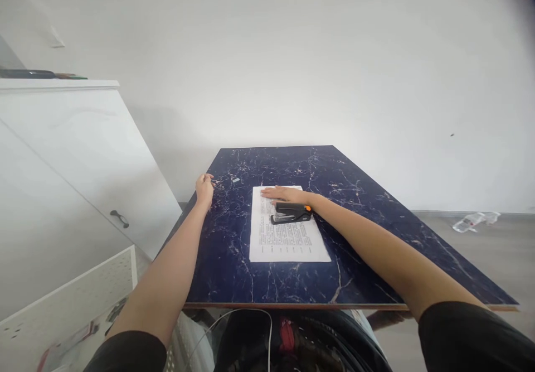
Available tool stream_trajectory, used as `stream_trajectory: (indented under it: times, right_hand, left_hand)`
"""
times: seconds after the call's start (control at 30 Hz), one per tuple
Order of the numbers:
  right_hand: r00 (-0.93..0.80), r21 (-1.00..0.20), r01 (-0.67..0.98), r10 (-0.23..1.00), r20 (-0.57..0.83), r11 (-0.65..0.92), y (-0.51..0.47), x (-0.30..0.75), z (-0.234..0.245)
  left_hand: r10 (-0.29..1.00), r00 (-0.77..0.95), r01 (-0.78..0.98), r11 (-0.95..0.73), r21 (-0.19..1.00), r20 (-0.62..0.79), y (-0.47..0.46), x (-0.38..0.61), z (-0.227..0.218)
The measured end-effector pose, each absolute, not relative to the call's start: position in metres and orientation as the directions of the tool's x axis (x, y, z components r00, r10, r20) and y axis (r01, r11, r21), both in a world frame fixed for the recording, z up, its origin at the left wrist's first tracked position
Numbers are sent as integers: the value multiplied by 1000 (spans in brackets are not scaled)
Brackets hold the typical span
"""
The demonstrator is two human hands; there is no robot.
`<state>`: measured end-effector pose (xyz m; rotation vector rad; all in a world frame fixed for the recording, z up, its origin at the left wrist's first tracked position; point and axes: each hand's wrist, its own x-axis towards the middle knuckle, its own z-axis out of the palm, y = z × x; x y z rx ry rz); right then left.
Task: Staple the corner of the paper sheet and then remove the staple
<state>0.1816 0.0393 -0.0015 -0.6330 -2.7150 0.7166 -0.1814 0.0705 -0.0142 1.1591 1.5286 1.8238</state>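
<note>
A sheaf of printed paper (288, 246) lies on the dark blue marbled table (225, 283). On top of it rests a black stapler (292, 213) with an orange part at its right end. My right hand (284, 194) lies flat across the upper part of the paper, fingers stretched to the left, just beyond the stapler. Over the table's left edge is my left hand (204, 189), its fingers curled together; whatever they may hold is too small to make out. A small pale strip (236, 180) lies on the table to the right of that hand.
A white cabinet (75, 149) with a dark handle stands on the left, a white perforated bin (75, 294) below it. The table's far edge meets a white wall (276, 65). Clear plastic wrapping (474, 221) lies on the floor at right. A white cable (270, 333) hangs near my lap.
</note>
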Motion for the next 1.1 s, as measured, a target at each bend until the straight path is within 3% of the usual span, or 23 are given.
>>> stream_trajectory:
  times: [0.17,0.3,0.37,0.43,0.5,0.6,0.7,0.87,1.0,1.1]
  right_hand:
    - [-853,-519,387,510,112,762,38,208,1]
    - [-823,-522,415,552,134,746,42,201,2]
    - [-678,-534,503,693,244,680,39,205,6]
    - [-429,-576,626,849,309,526,29,220,13]
    - [-308,-641,674,928,208,367,12,242,24]
    - [-488,-757,603,867,-101,251,-22,276,42]
    - [-534,-832,530,827,-176,165,-49,292,51]
    - [-535,-771,540,845,-5,338,-62,279,40]
    - [-527,-726,543,844,97,422,-62,270,31]
    - [-495,-741,516,856,152,430,-60,272,27]
  left_hand:
    - [829,-483,123,-253,960,281,62,-147,-8]
    - [901,-359,27,-251,968,243,36,-90,-1]
    - [952,-240,-89,-218,972,192,16,-61,1]
    - [982,-72,-150,-181,972,172,-3,-38,1]
    - [979,72,-146,-178,973,189,-17,-23,0]
    - [953,209,-94,-204,974,220,-24,-17,-2]
    - [957,231,-67,-163,984,174,-20,-22,-6]
    - [962,248,-36,-104,994,110,-13,-29,-10]
    - [973,209,172,-134,976,97,-14,-30,-8]
    - [969,185,320,-215,923,162,-16,-34,-5]
